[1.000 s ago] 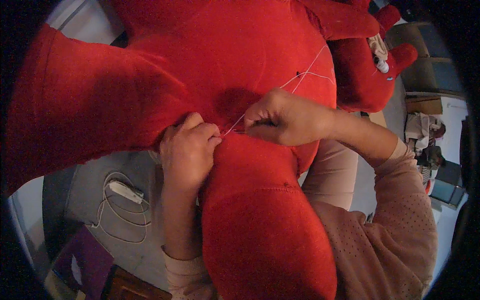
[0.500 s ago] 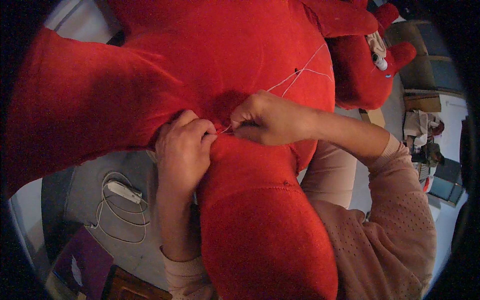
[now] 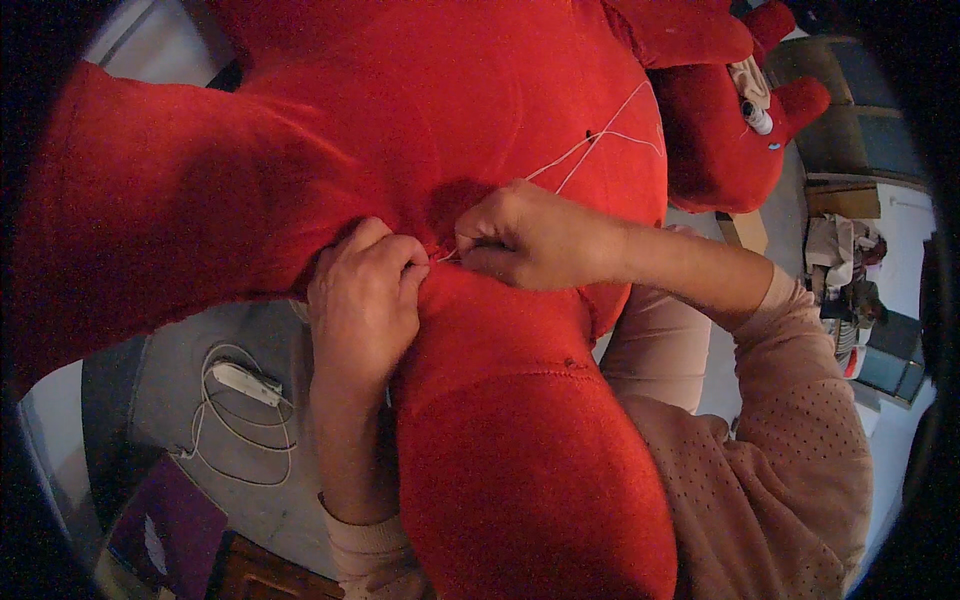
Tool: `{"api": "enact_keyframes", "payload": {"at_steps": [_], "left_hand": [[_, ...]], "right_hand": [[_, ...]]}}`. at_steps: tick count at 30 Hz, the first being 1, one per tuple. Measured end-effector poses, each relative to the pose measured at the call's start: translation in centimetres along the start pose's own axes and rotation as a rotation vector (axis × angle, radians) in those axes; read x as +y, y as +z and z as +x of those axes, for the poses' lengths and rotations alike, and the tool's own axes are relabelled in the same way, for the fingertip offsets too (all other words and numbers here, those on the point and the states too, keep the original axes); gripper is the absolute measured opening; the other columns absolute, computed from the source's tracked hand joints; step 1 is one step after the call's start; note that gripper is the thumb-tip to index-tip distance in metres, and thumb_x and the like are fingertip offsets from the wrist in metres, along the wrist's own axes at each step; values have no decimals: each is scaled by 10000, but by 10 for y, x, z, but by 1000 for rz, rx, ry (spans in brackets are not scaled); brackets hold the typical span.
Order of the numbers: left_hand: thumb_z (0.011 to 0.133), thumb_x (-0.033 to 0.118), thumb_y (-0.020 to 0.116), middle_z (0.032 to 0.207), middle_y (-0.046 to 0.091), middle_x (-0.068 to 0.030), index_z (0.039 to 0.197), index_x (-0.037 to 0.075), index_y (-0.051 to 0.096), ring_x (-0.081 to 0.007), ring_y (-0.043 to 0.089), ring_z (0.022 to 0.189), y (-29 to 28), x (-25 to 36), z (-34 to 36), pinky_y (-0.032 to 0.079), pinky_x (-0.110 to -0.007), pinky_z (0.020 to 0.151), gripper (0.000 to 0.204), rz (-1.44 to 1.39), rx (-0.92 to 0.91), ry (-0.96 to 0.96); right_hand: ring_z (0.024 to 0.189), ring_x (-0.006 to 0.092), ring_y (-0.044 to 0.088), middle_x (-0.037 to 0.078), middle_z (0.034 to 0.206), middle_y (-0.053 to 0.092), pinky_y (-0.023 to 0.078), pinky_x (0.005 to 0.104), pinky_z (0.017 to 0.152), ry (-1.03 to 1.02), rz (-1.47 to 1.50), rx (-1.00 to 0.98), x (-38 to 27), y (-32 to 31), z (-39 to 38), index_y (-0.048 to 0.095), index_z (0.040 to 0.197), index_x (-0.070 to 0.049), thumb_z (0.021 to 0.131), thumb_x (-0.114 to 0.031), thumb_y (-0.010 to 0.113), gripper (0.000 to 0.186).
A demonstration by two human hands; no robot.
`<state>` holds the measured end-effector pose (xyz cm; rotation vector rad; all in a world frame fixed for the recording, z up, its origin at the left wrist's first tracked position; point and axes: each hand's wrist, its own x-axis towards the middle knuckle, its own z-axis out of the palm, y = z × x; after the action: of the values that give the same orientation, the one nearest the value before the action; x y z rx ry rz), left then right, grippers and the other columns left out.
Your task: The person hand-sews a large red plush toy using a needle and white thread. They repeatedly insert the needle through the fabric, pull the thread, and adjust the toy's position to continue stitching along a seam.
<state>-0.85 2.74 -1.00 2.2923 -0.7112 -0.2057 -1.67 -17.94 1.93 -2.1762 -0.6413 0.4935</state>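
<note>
A large red plush figure fills the middle of the view, a stitched seam crossing its lower limb. My left hand is closed, pinching the red fabric where that limb joins the body. Just right of it, my right hand is closed at the same seam with white thread running from it, looped across the red cloth; whether it grips a needle is hidden. A white spool rests on a second red plush piece at the upper right, beside a pale cloth.
A white power strip with coiled cable lies on the grey floor at lower left, near a purple flat item and a brown wooden edge. At right stand a cardboard box and piled fabrics.
My right hand has moved leftward, closer to my left hand at the seam, shortening the visible thread between them. My left hand has shifted slightly left with the view.
</note>
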Motion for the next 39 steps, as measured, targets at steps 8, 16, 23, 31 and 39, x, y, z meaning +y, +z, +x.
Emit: {"api": "enact_keyframes", "payload": {"at_steps": [8, 16, 23, 31, 39], "left_hand": [[733, 85, 674, 790, 552, -114, 790, 63, 603, -337, 575, 773, 2, -1, -2, 452, -445, 688, 94, -17, 43, 16], [736, 88, 671, 846, 591, -126, 863, 52, 611, -339, 593, 796, 0, -4, -9, 472, -425, 699, 145, -126, 28, -119], [775, 92, 670, 870, 610, -116, 950, 45, 630, -278, 624, 756, 5, -6, -11, 514, -363, 695, 186, 17, 110, -36], [791, 146, 661, 876, 614, -130, 945, 57, 637, -302, 623, 786, 4, -4, -13, 506, -385, 714, 180, -29, 86, -84], [789, 134, 621, 845, 611, -147, 851, 72, 639, -354, 604, 786, 13, -8, -10, 492, -418, 708, 89, 134, 53, -114]], "right_hand": [[705, 404, 589, 209, 699, 581, 456, 458, 590, 103, -184, 54, -6, 19, -3, 546, 785, -10, 788, -42, 584, 50], [667, 419, 574, 208, 679, 561, 438, 484, 560, 195, -191, 143, -12, 31, -9, 541, 803, -18, 802, -58, 587, 61], [672, 419, 571, 214, 676, 551, 438, 484, 558, 193, -142, 204, -13, 36, -14, 537, 834, -19, 810, -61, 582, 67], [641, 436, 568, 219, 655, 554, 431, 510, 538, 263, -237, 271, -22, 43, -21, 521, 828, -6, 808, -92, 585, 110], [615, 421, 598, 219, 607, 574, 456, 508, 513, 207, -460, 126, -33, 30, -7, 516, 818, 1, 751, -101, 594, 145]]}}
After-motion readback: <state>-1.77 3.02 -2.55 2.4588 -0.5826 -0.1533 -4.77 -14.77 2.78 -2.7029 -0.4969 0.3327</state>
